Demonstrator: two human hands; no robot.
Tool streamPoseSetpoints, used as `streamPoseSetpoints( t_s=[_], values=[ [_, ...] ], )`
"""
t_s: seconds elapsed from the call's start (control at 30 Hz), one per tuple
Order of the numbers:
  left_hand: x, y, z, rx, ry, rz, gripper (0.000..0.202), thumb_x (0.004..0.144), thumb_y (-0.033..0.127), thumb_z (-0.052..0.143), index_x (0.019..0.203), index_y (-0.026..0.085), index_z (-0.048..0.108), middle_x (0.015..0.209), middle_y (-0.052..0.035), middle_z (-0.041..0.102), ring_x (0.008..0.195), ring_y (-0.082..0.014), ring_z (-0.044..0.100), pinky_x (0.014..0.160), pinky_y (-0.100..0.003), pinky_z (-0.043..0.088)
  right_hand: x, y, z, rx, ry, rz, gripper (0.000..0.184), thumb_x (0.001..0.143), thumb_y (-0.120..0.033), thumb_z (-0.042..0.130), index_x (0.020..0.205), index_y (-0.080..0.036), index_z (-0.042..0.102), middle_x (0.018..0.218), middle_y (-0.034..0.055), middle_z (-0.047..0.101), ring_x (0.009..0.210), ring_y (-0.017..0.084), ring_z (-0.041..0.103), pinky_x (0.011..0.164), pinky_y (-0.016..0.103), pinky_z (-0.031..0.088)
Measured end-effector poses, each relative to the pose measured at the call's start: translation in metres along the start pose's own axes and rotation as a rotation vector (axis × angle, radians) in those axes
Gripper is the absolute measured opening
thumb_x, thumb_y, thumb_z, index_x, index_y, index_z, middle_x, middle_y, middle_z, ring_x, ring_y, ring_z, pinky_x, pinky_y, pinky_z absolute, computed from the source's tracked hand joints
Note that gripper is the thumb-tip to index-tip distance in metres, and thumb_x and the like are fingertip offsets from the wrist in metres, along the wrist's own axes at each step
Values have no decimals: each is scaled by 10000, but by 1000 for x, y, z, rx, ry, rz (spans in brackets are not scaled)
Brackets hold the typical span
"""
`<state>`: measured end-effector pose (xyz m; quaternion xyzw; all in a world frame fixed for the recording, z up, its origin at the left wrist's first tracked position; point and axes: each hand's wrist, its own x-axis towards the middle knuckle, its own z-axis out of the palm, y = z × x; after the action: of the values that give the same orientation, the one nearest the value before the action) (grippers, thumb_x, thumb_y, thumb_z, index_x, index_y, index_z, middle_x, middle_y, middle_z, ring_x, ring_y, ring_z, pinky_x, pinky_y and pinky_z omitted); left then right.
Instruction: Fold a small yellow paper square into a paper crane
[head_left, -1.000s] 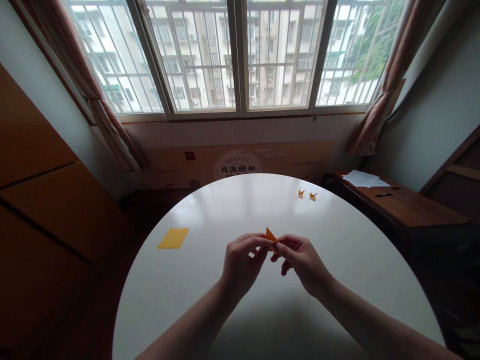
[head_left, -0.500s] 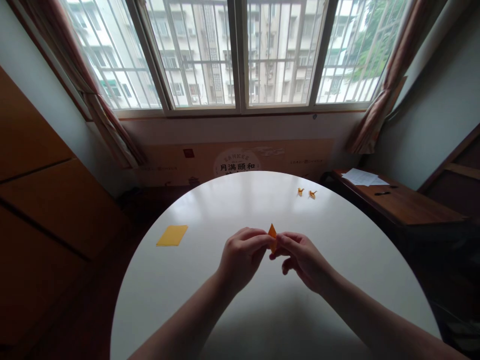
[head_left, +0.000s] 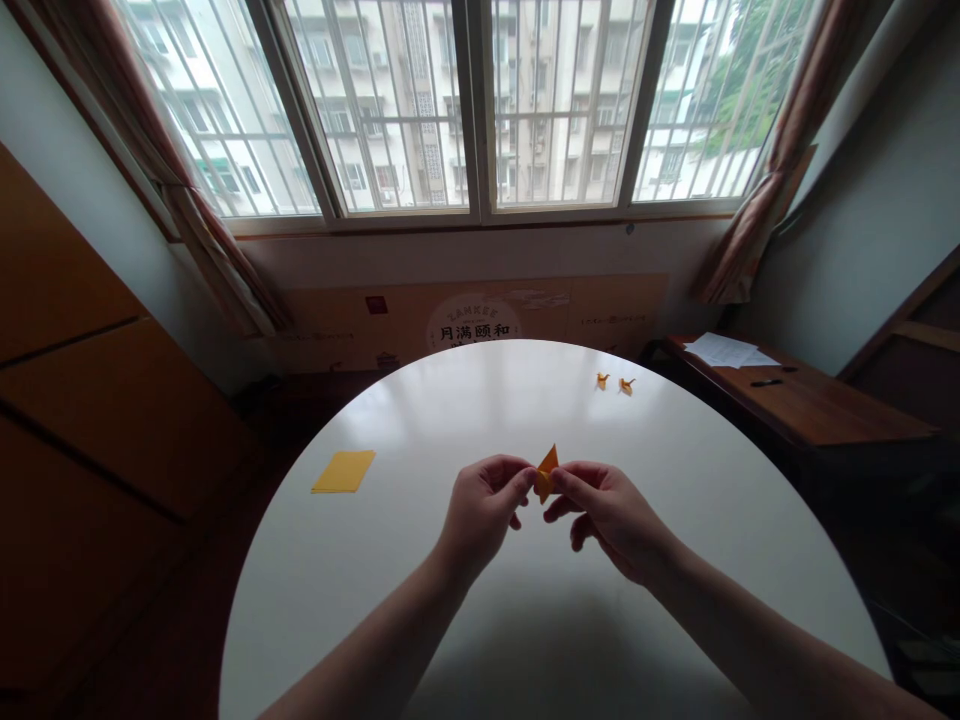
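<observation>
Between my two hands is a small folded piece of orange origami paper (head_left: 550, 461), held above the white round table (head_left: 420, 620). My left hand (head_left: 486, 508) pinches its left side between thumb and fingers. On the right side, the thumb and index finger of my right hand (head_left: 611, 510) grip it, the other fingers curled loosely below. The paper's upper point sticks up above the fingertips; parts of it are hidden by them. Two small folded paper cranes, one crane (head_left: 602, 381) beside another crane (head_left: 626, 386), stand near the table's far right edge.
A stack of yellow square paper (head_left: 343, 471) lies on the table's left side. A wooden side table (head_left: 832, 400) to the right bears white sheets (head_left: 727, 350) and a dark object. Behind the table are a printed board (head_left: 322, 320) and a barred window.
The folded paper has tilted, its top point leaning right. My left fingers have shifted on it, and a curved fold now shows beside the left thumb.
</observation>
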<state>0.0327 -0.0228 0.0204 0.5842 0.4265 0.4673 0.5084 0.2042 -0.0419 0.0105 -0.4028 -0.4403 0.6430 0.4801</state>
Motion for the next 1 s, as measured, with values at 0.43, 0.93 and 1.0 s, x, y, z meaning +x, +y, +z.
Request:
streamPoseSetpoints(
  t_s=[0.43, 0.93, 1.0],
  values=[
    [-2, 7, 2, -47, -57, -131, 266, 777, 372, 723, 816, 108, 714, 634, -24, 617, 562, -114, 539, 393, -170, 450, -1, -1, -3, -206, -1, -87, 375, 837, -507, 720, 936, -149, 776, 852, 93, 728, 644, 165, 659, 371, 170, 442],
    [1, 0, -3, 154, -48, -44, 224, 783, 357, 726, 789, 134, 749, 635, -27, 670, 497, -107, 539, 408, -188, 458, 2, 3, -3, -253, -37, -80, 398, 888, -515, 639, 992, -148, 751, 892, 93, 714, 671, 173, 679, 372, 169, 458],
    [0, 1, -3, 179, -32, -17, 227, 793, 363, 712, 785, 139, 746, 638, -30, 677, 500, -115, 551, 408, -191, 454, 2, 4, -2, -244, -41, -59, 409, 889, -524, 629, 1001, -150, 749, 934, 105, 717, 697, 183, 683, 373, 171, 458]
  ],
)
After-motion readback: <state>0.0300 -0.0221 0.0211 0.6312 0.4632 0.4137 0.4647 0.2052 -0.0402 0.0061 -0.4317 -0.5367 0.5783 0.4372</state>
